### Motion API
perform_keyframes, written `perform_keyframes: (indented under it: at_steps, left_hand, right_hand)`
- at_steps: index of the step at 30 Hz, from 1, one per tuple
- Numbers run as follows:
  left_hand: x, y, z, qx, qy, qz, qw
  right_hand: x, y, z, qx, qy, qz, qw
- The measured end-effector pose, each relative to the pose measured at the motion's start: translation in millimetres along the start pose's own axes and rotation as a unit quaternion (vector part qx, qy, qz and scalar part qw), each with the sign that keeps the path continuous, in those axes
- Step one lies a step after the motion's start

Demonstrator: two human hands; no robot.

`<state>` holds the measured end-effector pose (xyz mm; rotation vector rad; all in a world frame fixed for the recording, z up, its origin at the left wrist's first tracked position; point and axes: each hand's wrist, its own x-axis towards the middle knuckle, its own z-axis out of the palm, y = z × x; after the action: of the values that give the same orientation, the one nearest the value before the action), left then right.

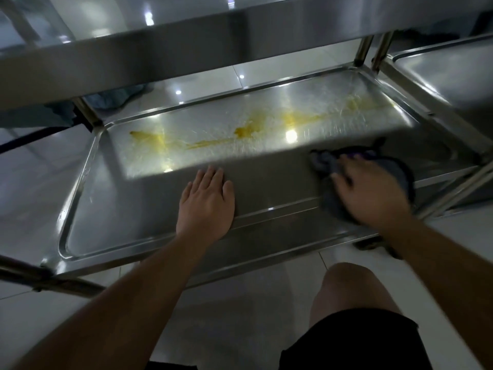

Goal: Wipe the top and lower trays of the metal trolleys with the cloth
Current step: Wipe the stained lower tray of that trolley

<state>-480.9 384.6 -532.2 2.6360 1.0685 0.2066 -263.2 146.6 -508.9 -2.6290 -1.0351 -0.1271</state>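
The right hand (370, 190) presses a soft, limp grey cloth (394, 169) flat onto the lower tray (88, 209), fingers spread over it. The left hand (206, 201) rests flat, fingers together, left of the cloth. Yellow stains (245, 130) lie beyond it; the cloth probably handles best bunched under the palm.

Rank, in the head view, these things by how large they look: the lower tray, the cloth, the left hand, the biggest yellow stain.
1. lower tray
2. left hand and cloth: alike; the right hand covers part of the cloth, so no ranking.
3. biggest yellow stain, a thin streak
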Motion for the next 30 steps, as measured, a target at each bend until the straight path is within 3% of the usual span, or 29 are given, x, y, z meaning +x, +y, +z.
perform_keyframes:
  at_steps: [2, 6, 13, 19, 23, 30]
  left_hand:
    - [0, 0, 0, 0.001, 0.003, 0.001, 1.000]
    - [-1, 1, 1, 0.006, 0.006, 0.000, 1.000]
    - [-2, 1, 3, 0.012, 0.009, 0.002, 1.000]
    - [-3, 2, 1, 0.010, 0.000, 0.006, 1.000]
    - [-3, 1, 3, 0.003, -0.001, 0.007, 1.000]
    - [-5, 3, 4, 0.005, 0.008, 0.013, 1.000]
  right_hand:
    - [10, 49, -16, 0.005, 0.006, 0.087, 0.996]
    - [15, 104, -30, -0.012, 0.011, 0.172, 0.985]
    - [-6, 44, 10, -0.007, 0.150, 0.093, 0.984]
    - [-35, -66, 48, 0.075, 0.200, -0.068, 0.975]
    - [-45, -105, 67, 0.023, 0.245, -0.116, 0.962]
    - [-40, -113, 67, -0.007, 0.211, -0.133, 0.968]
